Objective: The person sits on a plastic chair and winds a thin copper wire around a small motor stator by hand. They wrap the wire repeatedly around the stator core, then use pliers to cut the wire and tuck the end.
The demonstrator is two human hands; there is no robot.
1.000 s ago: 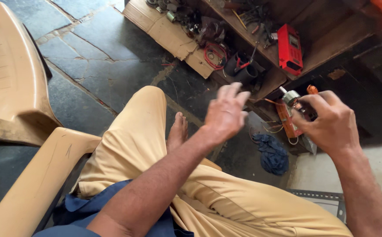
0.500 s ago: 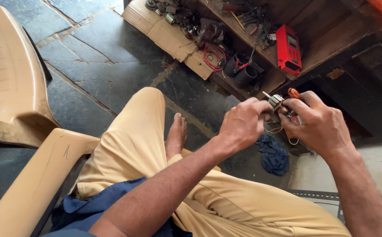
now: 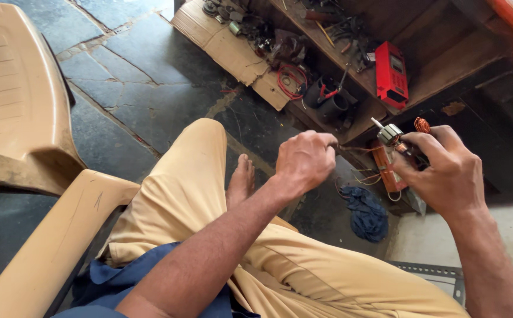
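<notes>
The right hand (image 3: 447, 174) is wrapped around a small motor rotor (image 3: 393, 136), its grey shaft end poking up past the thumb, copper wire (image 3: 422, 124) bunched at the fingertips. The left hand (image 3: 303, 162) is closed into a loose fist just left of the rotor, pinching a thin strand of wire that runs across the gap between the hands; the strand is too fine to follow all the way.

No real container is in play. A flattened cardboard sheet (image 3: 227, 44) on the stone floor carries small metal parts, and a low wooden shelf (image 3: 439, 65) holds a red meter (image 3: 391, 73), a coil of red wire (image 3: 291, 82) and dark round pieces beside it.

Below the hands lie a blue rag (image 3: 367, 212) on the floor and an orange block (image 3: 386, 171) partly covered by the right hand. The person's bare foot (image 3: 241, 182) rests on the bent knee in tan trousers (image 3: 186, 194). A tan plastic chair (image 3: 15, 112) stands at left, cut off by the frame edge.

Most of the rotor is hidden inside the right palm, and the clutter on the shelf is too dark to sort out
</notes>
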